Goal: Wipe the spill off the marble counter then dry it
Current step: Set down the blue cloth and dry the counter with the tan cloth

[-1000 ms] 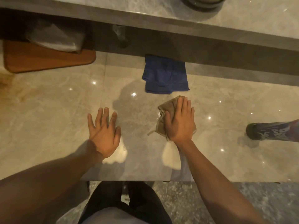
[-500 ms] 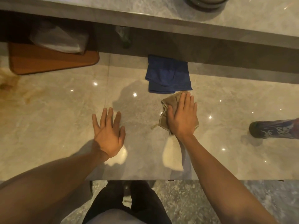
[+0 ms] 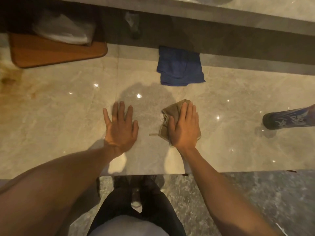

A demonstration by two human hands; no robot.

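Note:
The pale marble counter (image 3: 59, 125) fills the middle of the head view. My right hand (image 3: 185, 126) lies flat, palm down, on a crumpled tan cloth (image 3: 172, 109) and presses it onto the marble; most of the cloth is hidden under the palm. My left hand (image 3: 121, 126) rests flat on the bare counter to the left of the cloth, fingers spread and holding nothing. A folded blue cloth (image 3: 180, 68) lies farther back, apart from the tan cloth. A brownish stain (image 3: 8, 80) marks the marble at the far left.
A wooden board (image 3: 51, 51) with a clear plastic bag (image 3: 64, 31) on it sits at the back left. A dark patterned bottle (image 3: 289, 118) lies on its side at the right edge. A raised stone ledge (image 3: 221, 12) runs along the back. The counter's near edge is just below my wrists.
My right hand pushed the tan cloth forward to the blue cloth's edge, then pulled it back toward me. My left hand has stayed flat on the counter.

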